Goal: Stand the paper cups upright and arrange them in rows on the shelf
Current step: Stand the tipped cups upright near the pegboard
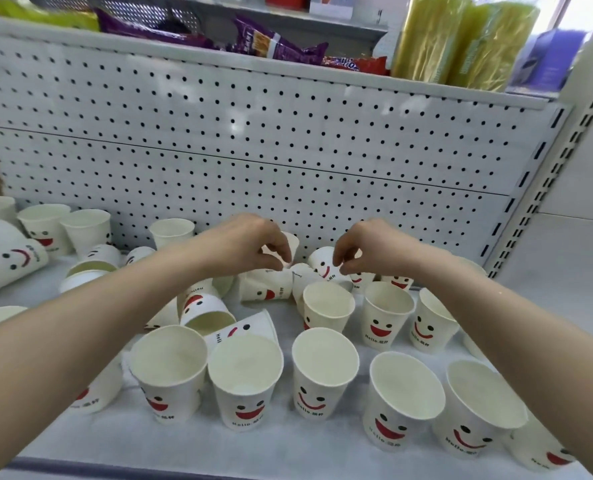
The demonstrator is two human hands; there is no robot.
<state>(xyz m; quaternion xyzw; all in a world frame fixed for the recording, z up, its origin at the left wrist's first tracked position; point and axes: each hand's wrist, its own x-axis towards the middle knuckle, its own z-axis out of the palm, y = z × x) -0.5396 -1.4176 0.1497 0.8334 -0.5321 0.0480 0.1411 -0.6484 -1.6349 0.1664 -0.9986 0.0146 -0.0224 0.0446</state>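
Head view has both arms reaching in to the foot of the pegboard [288,150], so the step in hand is righting the jumble closest to it. The left hand [250,244] has its fingers curled, thumb and fingertips pinching the rim of a back cup [293,242] that stands just in front of the pegboard. The right hand [368,249], fingers also curled, seems to pinch the edge of a tilted cup [323,263] beside it, its smiley face askew. More toppled cups [264,289] lie just below the hands. Farther out from the pegboard, upright paper cups [324,368] already form loose rows on the shelf [323,455]. Next, I judge, the tilted cup needs swinging mouth-up and setting into a gap nearest the pegboard without knocking its neighbours
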